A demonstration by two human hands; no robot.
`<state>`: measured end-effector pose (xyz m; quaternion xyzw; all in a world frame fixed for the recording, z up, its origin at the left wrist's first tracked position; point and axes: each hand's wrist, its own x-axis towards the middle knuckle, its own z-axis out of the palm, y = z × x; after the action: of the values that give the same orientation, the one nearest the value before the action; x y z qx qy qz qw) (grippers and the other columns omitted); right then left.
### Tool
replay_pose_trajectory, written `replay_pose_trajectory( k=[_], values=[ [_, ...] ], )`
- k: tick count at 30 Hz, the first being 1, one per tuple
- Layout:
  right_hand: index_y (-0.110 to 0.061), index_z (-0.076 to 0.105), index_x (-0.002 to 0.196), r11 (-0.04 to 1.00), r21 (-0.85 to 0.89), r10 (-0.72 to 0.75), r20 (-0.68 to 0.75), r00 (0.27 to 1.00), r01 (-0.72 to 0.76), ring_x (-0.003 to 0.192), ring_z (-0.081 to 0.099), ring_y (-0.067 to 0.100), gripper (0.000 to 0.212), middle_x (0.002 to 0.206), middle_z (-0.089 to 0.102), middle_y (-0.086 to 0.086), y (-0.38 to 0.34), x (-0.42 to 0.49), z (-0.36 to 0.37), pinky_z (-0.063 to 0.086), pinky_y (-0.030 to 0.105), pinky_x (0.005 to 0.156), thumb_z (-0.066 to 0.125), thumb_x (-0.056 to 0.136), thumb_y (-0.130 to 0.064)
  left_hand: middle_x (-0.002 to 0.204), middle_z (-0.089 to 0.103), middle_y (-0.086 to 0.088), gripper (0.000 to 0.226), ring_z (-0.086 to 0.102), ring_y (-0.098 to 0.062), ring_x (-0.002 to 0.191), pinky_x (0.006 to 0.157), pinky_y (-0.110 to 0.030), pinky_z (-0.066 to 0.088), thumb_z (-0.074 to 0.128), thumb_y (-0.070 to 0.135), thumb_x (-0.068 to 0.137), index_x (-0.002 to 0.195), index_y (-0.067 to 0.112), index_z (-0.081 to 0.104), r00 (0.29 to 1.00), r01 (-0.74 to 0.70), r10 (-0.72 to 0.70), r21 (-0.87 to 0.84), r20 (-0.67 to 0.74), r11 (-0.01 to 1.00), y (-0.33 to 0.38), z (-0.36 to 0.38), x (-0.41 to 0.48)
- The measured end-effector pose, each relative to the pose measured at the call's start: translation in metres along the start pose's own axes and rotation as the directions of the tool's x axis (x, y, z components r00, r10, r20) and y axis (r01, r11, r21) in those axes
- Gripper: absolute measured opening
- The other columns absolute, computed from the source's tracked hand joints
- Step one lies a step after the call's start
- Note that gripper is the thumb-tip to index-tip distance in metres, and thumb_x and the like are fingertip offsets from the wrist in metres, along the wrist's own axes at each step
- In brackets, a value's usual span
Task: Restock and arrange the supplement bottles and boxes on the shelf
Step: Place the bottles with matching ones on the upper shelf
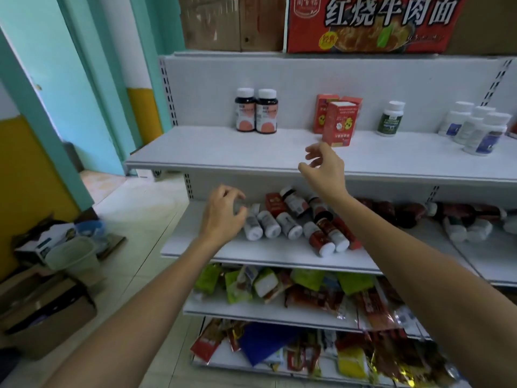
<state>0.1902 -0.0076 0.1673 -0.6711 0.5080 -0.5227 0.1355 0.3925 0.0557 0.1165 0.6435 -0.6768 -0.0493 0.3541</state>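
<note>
On the upper white shelf (pixel 223 152) stand two dark bottles (pixel 256 110), three red boxes (pixel 337 121), a green-labelled bottle (pixel 390 119) and three white bottles (pixel 475 127). My right hand (pixel 324 166) hovers just in front of the nearest red box with loosely curled fingers, holding nothing. On the shelf below lies a heap of white bottles, dark red-labelled bottles and a red box (pixel 296 222). My left hand (pixel 223 214) reaches over the left end of that heap, fingers curled above a white bottle (pixel 253 228); whether it touches is unclear.
Further bottles lie on the lower shelf at right (pixel 458 219). Snack packets (pixel 293 287) fill the two bottom shelves. A red noodle carton (pixel 372 23) and brown boxes sit on top. Cardboard boxes and a bucket (pixel 72 256) crowd the floor at left.
</note>
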Motion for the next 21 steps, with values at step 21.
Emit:
replay_pose_trajectory(
  k=[21],
  values=[
    [-0.008, 0.057, 0.110, 0.915, -0.316, 0.374, 0.436, 0.819, -0.250, 0.091, 0.061, 0.030, 0.031, 0.099, 0.063, 0.011, 0.100, -0.020, 0.166, 0.044, 0.029, 0.069, 0.062, 0.083, -0.022, 0.119, 0.049, -0.024, 0.048, 0.049, -0.040, 0.108, 0.089, -0.037, 0.043, 0.051, 0.030, 0.091, 0.136, 0.017, 0.040, 0.876, 0.354, -0.349, 0.046, 0.333, 0.934, -0.132, 0.089, 0.054]
  ],
)
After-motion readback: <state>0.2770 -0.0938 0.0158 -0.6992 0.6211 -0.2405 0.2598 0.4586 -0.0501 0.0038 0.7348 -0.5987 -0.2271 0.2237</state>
